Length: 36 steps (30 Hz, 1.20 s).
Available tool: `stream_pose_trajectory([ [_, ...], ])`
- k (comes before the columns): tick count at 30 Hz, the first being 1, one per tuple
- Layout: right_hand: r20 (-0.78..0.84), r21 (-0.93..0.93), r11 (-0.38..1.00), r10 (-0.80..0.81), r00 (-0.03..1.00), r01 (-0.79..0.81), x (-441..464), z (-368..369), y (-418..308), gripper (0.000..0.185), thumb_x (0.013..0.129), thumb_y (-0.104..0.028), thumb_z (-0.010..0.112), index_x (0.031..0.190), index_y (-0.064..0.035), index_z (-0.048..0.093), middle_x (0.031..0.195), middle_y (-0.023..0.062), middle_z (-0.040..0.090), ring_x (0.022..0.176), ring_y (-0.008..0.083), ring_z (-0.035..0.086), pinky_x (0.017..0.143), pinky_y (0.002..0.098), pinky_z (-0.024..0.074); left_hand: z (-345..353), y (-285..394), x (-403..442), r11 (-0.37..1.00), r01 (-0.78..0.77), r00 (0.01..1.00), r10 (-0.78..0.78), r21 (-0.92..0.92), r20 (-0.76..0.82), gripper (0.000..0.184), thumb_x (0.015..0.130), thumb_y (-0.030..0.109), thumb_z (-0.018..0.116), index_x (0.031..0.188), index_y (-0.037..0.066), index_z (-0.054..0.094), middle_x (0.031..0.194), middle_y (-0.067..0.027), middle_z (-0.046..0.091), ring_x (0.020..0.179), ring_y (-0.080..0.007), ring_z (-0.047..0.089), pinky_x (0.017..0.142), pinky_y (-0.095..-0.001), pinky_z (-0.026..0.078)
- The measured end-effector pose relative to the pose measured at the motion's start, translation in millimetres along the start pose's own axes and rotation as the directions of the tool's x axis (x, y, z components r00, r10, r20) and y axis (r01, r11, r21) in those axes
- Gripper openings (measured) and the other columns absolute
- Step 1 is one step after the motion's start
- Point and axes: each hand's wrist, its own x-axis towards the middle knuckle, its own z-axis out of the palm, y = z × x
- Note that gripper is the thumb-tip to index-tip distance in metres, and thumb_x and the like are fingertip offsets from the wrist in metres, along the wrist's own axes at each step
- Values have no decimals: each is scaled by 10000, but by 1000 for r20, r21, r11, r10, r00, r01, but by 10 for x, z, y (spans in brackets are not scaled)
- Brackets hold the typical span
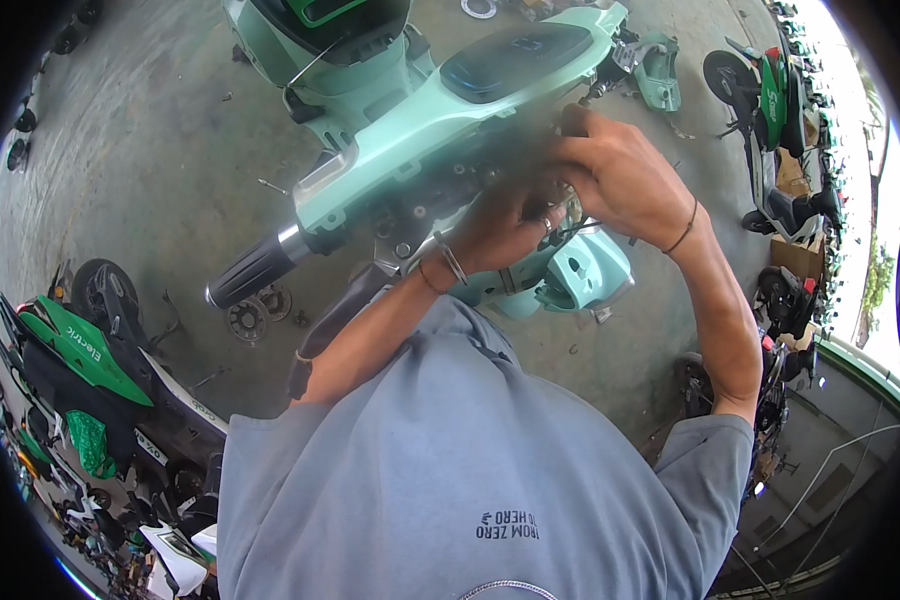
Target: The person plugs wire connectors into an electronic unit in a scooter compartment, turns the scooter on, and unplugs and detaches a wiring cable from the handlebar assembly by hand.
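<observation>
A mint-green scooter handlebar cover (410, 130) with a dark display (515, 62) crosses the upper middle, a black grip (255, 270) at its left end. My left hand (510, 228), with a ring and a bracelet, reaches under the cover, its fingers curled together near some dark wires (570, 228). Beside it, my right hand (625, 175) is bent over the cover's near edge, fingers closed. A blurred patch and the hands themselves hide the fingertips, so what either hand holds cannot be made out.
Mint-green body parts (585, 270) lie beneath the hands. Beyond the cover is a larger mint-green scooter body (340, 60). Green and black scooters stand at the left (85, 350) and right (773, 100). A round metal disc (245, 318) rests on the concrete floor (160, 170).
</observation>
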Motion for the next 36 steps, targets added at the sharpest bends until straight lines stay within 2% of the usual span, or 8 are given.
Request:
stream_pose_trajectory([
  [3, -34, 113, 993, 41, 999, -37, 2, -2, -30, 218, 803, -54, 585, 972, 8, 710, 1008, 218, 644, 937, 436, 610, 813, 478, 497, -20, 62, 8, 1000, -9, 999, 8, 17, 40, 276, 940, 190, 663, 1136, 16, 575, 969, -62, 642, 872, -147, 637, 797, -310, 513],
  [9, 130, 158, 958, 220, 967, -239, 113, -139, -74, 244, 825, -60, 543, 979, 41, 703, 902, 278, 657, 915, 446, 612, 842, 478, 491, 0, 95, 63, 850, 201, 978, -146, -487, 148, 353, 1044, 331, 472, 1124, 5, 581, 888, -55, 662, 814, -146, 642, 753, -309, 512],
  [15, 115, 91, 994, 47, 992, -57, 95, -152, 14, 237, 807, -54, 558, 975, 19, 709, 904, 254, 658, 878, 437, 621, 793, 478, 494, 28, 91, 34, 823, 241, 970, -216, -514, 108, 363, 1054, 328, 428, 1153, 15, 582, 884, -61, 660, 802, -151, 647, 744, -311, 518],
  [18, 5, 39, 999, -34, 999, 34, -3, -87, 29, 213, 805, -46, 579, 971, -25, 712, 930, 203, 653, 849, 414, 633, 748, 476, 501, 48, 74, 38, 848, 207, 977, -208, -487, 53, 326, 1051, 283, 441, 1143, 9, 593, 892, -57, 640, 764, -133, 618, 720, -308, 512],
  [20, 50, -36, 998, -40, 998, 41, -26, -107, -9, 196, 806, -49, 594, 964, -43, 710, 943, 182, 646, 838, 403, 637, 730, 475, 504, 51, -21, 54, 983, 38, 999, -41, -180, -11, 274, 1045, 231, 457, 1105, 2, 595, 871, -50, 604, 717, -117, 571, 681, -305, 495],
  [30, 134, -110, 987, -101, 986, 116, 87, -74, 102, 159, 746, -113, 664, 884, -64, 727, 810, 131, 676, 822, 356, 650, 690, 453, 512, -71, -25, 0, 996, -94, 995, 94, -5, 29, 239, 1033, 220, 479, 1052, 5, 581, 800, -49, 564, 706, -117, 530, 662, -305, 462],
  [33, 58, -63, 989, -133, 989, 136, 113, -7, 146, 156, 736, -101, 658, 871, -62, 726, 816, 130, 676, 806, 353, 649, 686, 444, 514, -44, -1, 36, 953, -301, 952, 301, 3, -58, 255, 1017, 239, 515, 1099, 9, 588, 833, -60, 582, 737, -142, 550, 687, -323, 463],
  [36, -78, 0, 981, -194, 978, 195, 72, 97, 208, 167, 725, -72, 651, 878, -59, 716, 828, 130, 669, 777, 359, 645, 671, 438, 515, -35, 88, 34, 993, 43, 999, -40, -106, 28, 286, 1001, 253, 545, 1127, 1, 594, 906, -89, 614, 792, -184, 578, 727, -337, 475],
])
